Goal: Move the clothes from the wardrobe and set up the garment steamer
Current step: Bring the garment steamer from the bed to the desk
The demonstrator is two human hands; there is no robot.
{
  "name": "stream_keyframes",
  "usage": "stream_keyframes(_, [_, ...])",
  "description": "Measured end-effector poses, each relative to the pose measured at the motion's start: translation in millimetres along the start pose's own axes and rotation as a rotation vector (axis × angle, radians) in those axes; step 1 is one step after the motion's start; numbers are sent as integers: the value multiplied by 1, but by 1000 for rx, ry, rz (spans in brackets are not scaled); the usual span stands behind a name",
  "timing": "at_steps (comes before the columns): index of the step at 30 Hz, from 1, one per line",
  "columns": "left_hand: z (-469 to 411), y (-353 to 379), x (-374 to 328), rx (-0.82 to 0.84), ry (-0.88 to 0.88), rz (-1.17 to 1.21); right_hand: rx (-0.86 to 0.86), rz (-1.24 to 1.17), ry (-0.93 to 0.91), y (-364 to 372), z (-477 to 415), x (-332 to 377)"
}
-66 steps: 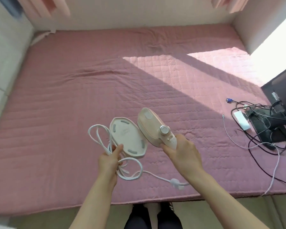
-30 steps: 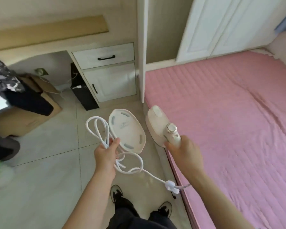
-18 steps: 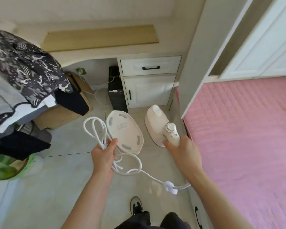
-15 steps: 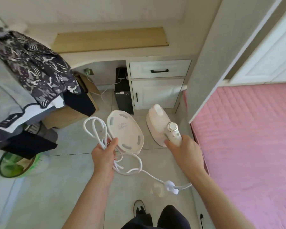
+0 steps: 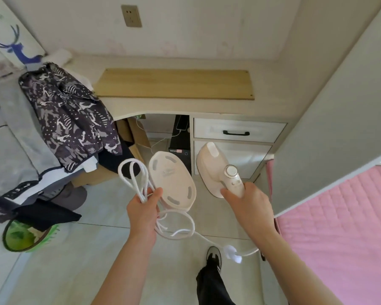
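We found the right hand [image 5: 249, 205] closed round the handle of the garment steamer [image 5: 213, 166]. The steamer was held in the air above the tiled floor [image 5: 75, 271], its head pointing far towards the desk and its dial [image 5: 231, 171] facing up.

The left hand [image 5: 142, 213] had its fingers curled round several loops of the white cord [image 5: 133, 177]. Its thumb lay against the near rim of the oval base [image 5: 172, 177], carried in the same grip just left of the steamer and apart from it. From the left hand the cord ran on in a slack loop towards the right forearm. A white fitting [image 5: 233, 254] hung on that stretch; we could not tell whether it was a plug or a clip.

The clothes [image 5: 70, 119] lay heaped at the left, a dark patterned garment on top of grey and black items.

At the far side stood a desk [image 5: 207, 106] with a wooden board [image 5: 174, 83] lying on it. A drawer [image 5: 238, 130] with a black handle sat below and a wall socket [image 5: 131, 16] above. A pink quilted bed [image 5: 339, 227] occupied the right, with a tall white panel [image 5: 339, 117] standing between it and the desk.
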State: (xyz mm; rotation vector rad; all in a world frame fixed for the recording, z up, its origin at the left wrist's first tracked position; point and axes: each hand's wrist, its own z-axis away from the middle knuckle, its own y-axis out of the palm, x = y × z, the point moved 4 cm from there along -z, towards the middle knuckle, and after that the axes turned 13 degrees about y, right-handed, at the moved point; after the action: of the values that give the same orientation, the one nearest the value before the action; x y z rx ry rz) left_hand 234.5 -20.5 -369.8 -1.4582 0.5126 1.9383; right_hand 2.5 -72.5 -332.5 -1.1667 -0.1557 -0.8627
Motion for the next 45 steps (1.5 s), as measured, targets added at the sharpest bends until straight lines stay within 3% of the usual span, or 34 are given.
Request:
stream_keyframes(12, [-88, 143, -66, -45, 145, -34, 8, 18, -45, -57, -142, 83])
stream_keyframes(24, [-197, 261, -119, 54, 239, -86, -60, -43, -3, -77, -261, 153])
stream_keyframes(35, [-316, 372, -141, 212, 151, -198, -127, -82, 120, -74, -371, 226])
stream_keyframes(45, [-355, 452, -116, 285, -22, -232, -137, -52, 193, -85, -435, 233])
